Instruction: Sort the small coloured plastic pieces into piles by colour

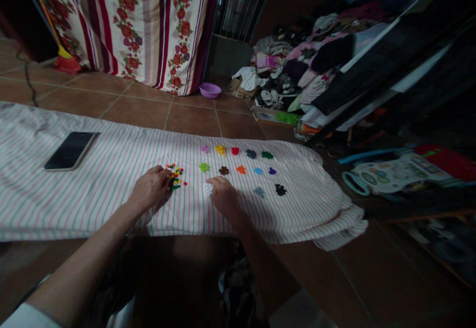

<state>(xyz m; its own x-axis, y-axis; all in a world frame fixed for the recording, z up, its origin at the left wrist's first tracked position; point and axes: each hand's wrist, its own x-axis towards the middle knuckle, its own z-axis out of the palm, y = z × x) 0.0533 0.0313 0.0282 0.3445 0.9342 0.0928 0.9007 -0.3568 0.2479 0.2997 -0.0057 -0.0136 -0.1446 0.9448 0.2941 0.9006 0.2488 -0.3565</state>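
Observation:
My left hand [150,187] rests at the edge of a mixed pile of small coloured pieces [176,175] in red, yellow, green and orange. Its fingers are bent together at the pile; whatever they pinch is too small to see. Over a little heap of white pieces [207,189] is my right hand [223,191], index finger and thumb drawn together; anything between them cannot be made out. Behind the right hand sit heaps sorted by colour, among them lime green [204,167], brown [223,170] and orange [241,169]. Grey [259,192] and black [280,189] heaps lie to its right.
A striped cloth [111,194] covers the long surface. On its left lies a phone [70,150]. Beyond are a floral curtain [148,30], a purple basin [210,90] and a large pile of clothes [297,60]. A toy panel [394,172] stands at the right.

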